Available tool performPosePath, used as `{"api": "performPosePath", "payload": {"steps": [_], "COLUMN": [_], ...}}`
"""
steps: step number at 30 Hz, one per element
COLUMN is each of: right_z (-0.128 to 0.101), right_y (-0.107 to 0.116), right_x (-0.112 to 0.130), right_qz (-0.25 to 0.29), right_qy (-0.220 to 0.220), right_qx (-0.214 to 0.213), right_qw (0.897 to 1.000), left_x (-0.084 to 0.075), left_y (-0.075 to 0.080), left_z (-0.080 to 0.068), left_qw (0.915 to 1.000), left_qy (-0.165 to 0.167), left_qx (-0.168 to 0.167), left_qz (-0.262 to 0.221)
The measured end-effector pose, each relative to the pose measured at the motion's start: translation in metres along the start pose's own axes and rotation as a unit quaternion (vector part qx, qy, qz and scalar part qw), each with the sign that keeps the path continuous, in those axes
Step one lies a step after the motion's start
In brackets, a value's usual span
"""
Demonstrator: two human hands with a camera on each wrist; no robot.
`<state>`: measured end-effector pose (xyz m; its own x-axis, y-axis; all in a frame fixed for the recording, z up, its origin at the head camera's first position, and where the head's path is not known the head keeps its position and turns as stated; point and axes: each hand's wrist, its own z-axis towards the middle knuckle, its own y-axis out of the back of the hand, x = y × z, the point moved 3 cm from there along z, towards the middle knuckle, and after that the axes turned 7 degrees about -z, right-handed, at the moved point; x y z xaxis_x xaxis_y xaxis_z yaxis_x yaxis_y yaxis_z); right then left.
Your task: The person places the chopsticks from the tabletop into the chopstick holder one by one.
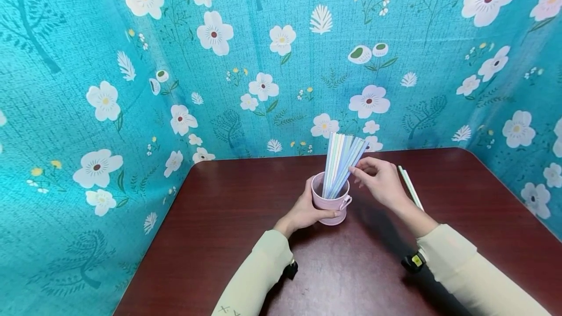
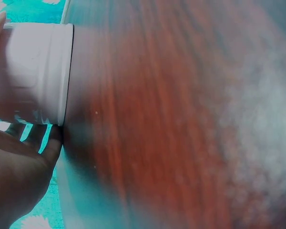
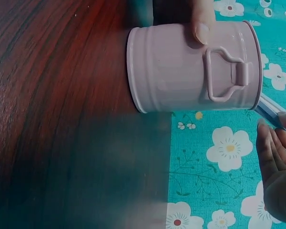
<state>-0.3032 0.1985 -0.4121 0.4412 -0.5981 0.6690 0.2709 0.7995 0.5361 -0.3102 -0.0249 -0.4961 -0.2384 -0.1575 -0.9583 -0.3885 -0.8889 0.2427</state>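
Note:
A pink metal bucket (image 1: 327,204) with small loop handles stands upright on the table, holding a bundle of pastel straws (image 1: 337,160) that fan out above its rim. My left hand (image 1: 306,210) grips the bucket's side, its thumb across the front; in the left wrist view the fingers reach around the bucket (image 2: 38,71). At the right of the bundle, my right hand (image 1: 381,182) pinches a blue straw between thumb and fingertips. The right wrist view shows the bucket's handle (image 3: 221,76) and the blue straw (image 3: 271,107) leaning out under the right thumb.
A few loose straws (image 1: 411,187) lie on the dark red wooden table (image 1: 237,199), just beyond the right forearm. Blue flowered cloth (image 1: 246,62) hangs behind the table and along both sides.

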Motion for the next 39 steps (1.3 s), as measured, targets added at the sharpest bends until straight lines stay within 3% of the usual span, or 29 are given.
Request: {"api": "performPosePath", "payload": {"steps": [7,14,18,23,31,39], "right_z": [-0.001,0.006,0.009,0.009,0.006,-0.001], "right_y": [0.013,0.037,0.05,0.061,0.069,0.077], "right_x": [-0.002,-0.011,-0.024,-0.04,-0.08,-0.113], "right_qz": [0.008,0.021,-0.001,-0.02,-0.082,-0.202], "right_qy": [-0.025,-0.039,-0.062,-0.091,-0.123,-0.124], "right_qx": [-0.001,-0.038,-0.05,-0.05,-0.018,0.015], "right_qw": [1.0,0.998,0.997,0.994,0.989,0.971], "left_x": [0.0,-0.036,-0.037,-0.034,-0.004,0.0], "left_y": [0.0,-0.001,-0.001,-0.001,-0.002,0.0], "left_z": [0.0,-0.013,-0.013,-0.012,-0.001,0.001], "left_qw": [0.9999,0.9995,0.9996,0.9996,0.9998,0.9998], "left_qy": [0.004,0.002,0.001,0.002,-0.007,-0.007], "left_qx": [-0.006,-0.008,-0.006,-0.007,-0.006,0.004], "left_qz": [-0.009,-0.03,-0.028,-0.027,-0.017,-0.02]}}
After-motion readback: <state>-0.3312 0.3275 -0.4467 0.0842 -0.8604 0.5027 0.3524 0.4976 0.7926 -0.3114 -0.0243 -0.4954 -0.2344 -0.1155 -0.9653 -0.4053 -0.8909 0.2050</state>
